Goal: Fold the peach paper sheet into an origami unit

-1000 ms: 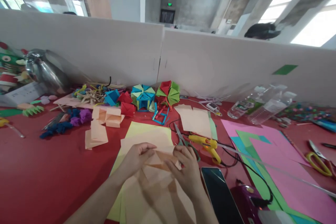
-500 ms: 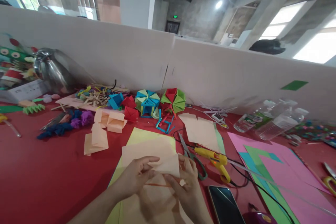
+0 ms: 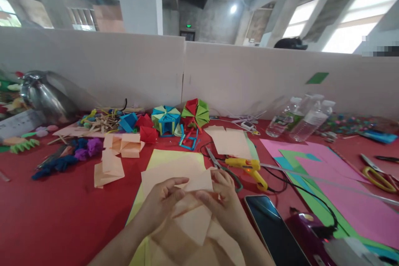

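A piece of folded peach paper (image 3: 199,181) is held between my two hands, above the front of the table. My left hand (image 3: 163,201) pinches its left side with thumb and bent fingers. At its right side, my right hand (image 3: 222,199) grips with the thumb in front and the fingers behind. A lower flap of peach paper (image 3: 195,224) hangs or lies below the thumbs; I cannot tell whether it is the same piece. Under both hands lie larger peach sheets (image 3: 149,178) on a yellow sheet (image 3: 165,156).
Right of my hands are scissors (image 3: 215,158), a yellow glue gun (image 3: 246,165), a phone (image 3: 274,230) and coloured paper (image 3: 336,183). Folded peach pieces (image 3: 109,166) lie left. Behind stand two folded-paper models (image 3: 166,118), bottles (image 3: 308,122) and a metal jug (image 3: 46,97) along a white partition (image 3: 124,66).
The camera view has turned to the right and levelled. Both hands still hold the peach paper, and the flap below it now hangs more to the right and shows more fully.
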A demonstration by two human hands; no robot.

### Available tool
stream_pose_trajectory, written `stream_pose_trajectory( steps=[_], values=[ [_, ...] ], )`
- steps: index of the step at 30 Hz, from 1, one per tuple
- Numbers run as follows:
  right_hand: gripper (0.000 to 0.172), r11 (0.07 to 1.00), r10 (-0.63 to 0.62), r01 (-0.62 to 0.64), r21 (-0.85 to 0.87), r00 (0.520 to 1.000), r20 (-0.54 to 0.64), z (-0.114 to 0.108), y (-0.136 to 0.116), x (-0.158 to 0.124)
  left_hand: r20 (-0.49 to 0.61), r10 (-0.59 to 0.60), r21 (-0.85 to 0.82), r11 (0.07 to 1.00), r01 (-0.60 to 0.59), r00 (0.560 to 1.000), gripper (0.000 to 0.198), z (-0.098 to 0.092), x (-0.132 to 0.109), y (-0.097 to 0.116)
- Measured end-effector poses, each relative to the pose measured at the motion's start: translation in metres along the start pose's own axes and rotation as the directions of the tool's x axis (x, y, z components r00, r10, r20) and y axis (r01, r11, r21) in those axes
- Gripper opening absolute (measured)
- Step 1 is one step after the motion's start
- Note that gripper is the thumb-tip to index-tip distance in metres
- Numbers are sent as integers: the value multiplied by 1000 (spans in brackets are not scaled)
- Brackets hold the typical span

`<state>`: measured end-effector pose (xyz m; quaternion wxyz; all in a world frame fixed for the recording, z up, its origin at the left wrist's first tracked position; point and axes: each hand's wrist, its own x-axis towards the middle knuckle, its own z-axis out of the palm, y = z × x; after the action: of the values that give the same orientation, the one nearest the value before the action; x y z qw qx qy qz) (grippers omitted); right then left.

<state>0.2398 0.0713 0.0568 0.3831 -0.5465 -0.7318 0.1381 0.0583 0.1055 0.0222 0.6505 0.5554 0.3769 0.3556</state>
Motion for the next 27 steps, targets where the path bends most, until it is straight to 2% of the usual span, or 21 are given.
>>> stream_pose_trajectory(
  steps=[7,11,14,17,20,23,25,27],
  values=[
    [9,998,-64,65,9,998,-17,-5,-4,-2,15,106,109,988,-107,994,45,5,-10,7],
    [5,998,-62,62,-15,997,-49,-2,-4,-1,0,94,45,995,-94,996,46,6,-8,5],
    [12,998,-63,62,-18,996,-63,0,-4,0,-24,70,29,997,-70,997,47,6,-6,5],
    [23,998,-52,49,-40,996,-72,1,-2,0,69,66,-34,997,-64,995,39,6,-4,7],
    [24,997,-43,39,-64,997,-60,1,0,0,173,47,-105,994,-29,984,30,8,-6,10],
    [21,998,-26,22,-55,998,-65,1,1,-1,135,2,-73,997,8,991,29,10,-7,11],
    [19,1000,4,-6,-13,994,-111,-1,1,-2,92,-22,-47,999,27,996,31,10,-6,11],
    [25,997,57,-45,70,981,-183,-3,2,-3,65,-35,-19,999,36,997,33,10,-6,9]
  ],
)
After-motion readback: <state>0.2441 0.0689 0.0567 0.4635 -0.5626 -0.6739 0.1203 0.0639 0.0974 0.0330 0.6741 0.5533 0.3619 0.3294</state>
